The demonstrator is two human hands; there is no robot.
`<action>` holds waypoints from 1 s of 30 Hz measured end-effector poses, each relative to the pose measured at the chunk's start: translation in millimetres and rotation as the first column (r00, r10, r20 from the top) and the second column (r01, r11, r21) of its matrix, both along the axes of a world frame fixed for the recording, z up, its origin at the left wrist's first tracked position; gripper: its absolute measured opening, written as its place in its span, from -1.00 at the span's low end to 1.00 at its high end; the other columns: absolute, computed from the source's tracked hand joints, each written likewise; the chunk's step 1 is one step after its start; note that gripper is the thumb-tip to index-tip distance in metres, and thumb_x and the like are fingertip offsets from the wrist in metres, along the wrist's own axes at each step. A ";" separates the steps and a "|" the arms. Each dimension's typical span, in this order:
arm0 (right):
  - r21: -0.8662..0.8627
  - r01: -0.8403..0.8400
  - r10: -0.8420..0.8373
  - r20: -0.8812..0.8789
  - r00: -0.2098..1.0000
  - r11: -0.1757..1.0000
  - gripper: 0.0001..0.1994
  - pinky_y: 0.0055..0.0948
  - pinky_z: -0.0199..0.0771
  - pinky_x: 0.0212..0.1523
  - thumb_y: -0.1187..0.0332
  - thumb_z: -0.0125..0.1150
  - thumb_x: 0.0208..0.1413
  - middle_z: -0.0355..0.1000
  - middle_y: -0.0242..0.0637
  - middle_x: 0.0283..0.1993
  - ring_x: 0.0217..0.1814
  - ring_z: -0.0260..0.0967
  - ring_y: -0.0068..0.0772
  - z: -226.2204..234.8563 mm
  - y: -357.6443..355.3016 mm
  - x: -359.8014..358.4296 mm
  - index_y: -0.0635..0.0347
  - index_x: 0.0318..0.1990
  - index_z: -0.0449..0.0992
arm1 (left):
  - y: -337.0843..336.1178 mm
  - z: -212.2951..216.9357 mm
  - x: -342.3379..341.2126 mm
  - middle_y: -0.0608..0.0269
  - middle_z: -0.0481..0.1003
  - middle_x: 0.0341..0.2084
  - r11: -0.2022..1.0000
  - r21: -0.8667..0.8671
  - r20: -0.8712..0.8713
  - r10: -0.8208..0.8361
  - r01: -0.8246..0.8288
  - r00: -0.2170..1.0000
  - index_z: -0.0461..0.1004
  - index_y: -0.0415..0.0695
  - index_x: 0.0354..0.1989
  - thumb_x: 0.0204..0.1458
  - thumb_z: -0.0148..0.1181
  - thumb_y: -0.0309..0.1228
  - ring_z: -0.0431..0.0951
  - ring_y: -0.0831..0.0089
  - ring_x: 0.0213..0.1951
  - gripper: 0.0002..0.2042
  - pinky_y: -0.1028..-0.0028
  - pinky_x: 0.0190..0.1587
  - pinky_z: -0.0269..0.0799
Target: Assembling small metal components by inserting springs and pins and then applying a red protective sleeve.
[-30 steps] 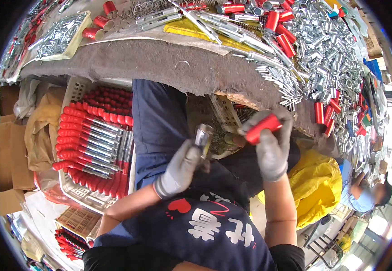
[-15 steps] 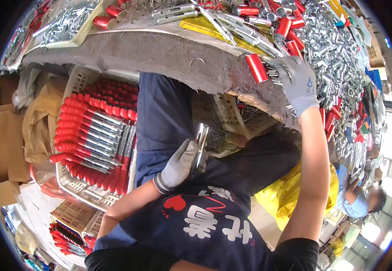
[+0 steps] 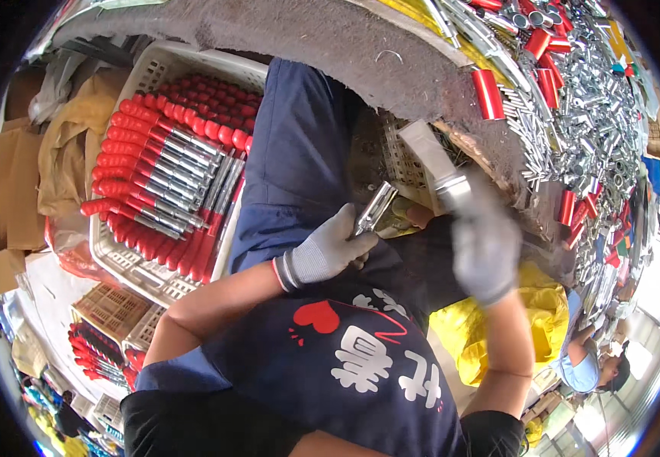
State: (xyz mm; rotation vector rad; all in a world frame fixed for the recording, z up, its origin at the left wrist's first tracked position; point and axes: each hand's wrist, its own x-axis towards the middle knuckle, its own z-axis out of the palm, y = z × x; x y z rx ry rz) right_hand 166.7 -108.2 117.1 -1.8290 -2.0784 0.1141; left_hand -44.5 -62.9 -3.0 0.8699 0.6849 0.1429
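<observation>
My left hand (image 3: 328, 247), in a grey-white glove, is closed round a shiny silver metal tube (image 3: 376, 207) above my lap; the tube tilts up to the right. My right hand (image 3: 486, 247), also gloved, is smeared by motion to the right of it. From its fingers a broad, pale silver piece (image 3: 426, 151) sticks out up and left, apart from the tube; blur hides its exact kind. Beyond that hand, a red cylinder sleeve (image 3: 487, 95) lies on the bench edge beside a pile of small silver pins (image 3: 524, 126).
A white plastic crate (image 3: 155, 68) at left holds rows of red-handled metal rods (image 3: 159, 179). Loose metal parts (image 3: 604, 114) cover the bench (image 3: 269, 34) at right. A yellow bag (image 3: 490, 331) lies by my right forearm. Another person (image 3: 585, 369) is at far right.
My right hand has come back from the pins on the bench toward my lap, now with the pale silver piece. My left hand has shifted right and tilted the tube; the view has turned slightly.
</observation>
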 end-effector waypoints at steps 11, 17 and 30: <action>-0.033 0.071 -0.077 -0.295 0.952 0.997 -0.47 -0.22 0.42 -0.42 0.47 0.08 0.05 0.48 -0.01 -0.31 -0.40 0.45 -0.03 -60.4 -21.3 -35.5 0.18 0.25 0.27 | -9.4 -3.8 4.4 0.32 0.35 -0.44 0.963 0.265 -0.033 -0.031 0.038 0.999 0.17 -0.22 -0.06 0.18 0.01 -0.44 0.38 0.62 -0.50 -0.77 0.57 -0.44 0.36; 0.090 0.315 -0.322 0.081 0.943 0.945 -0.56 -0.15 0.39 -0.33 0.30 0.08 0.11 0.44 -0.04 -0.34 -0.35 0.39 0.06 -8.5 91.6 -7.3 -0.02 0.19 0.36 | -5.9 6.6 1.6 0.30 0.38 -0.44 0.990 -0.044 0.065 0.138 -0.135 0.988 0.25 -0.18 -0.11 0.27 -0.08 -0.22 0.40 0.58 -0.50 -0.74 0.55 -0.45 0.39; 0.387 0.303 -0.208 -0.268 0.941 0.871 -0.60 -0.18 0.38 -0.09 0.45 0.19 -0.05 0.47 -0.02 -0.13 -0.18 0.41 0.00 -4.3 65.3 19.7 0.29 0.02 0.44 | 0.9 12.7 -12.4 0.32 0.41 -0.41 0.975 -0.223 0.133 0.052 -0.021 0.990 0.29 -0.12 -0.11 0.26 -0.06 -0.20 0.41 0.63 -0.45 -0.76 0.60 -0.33 0.36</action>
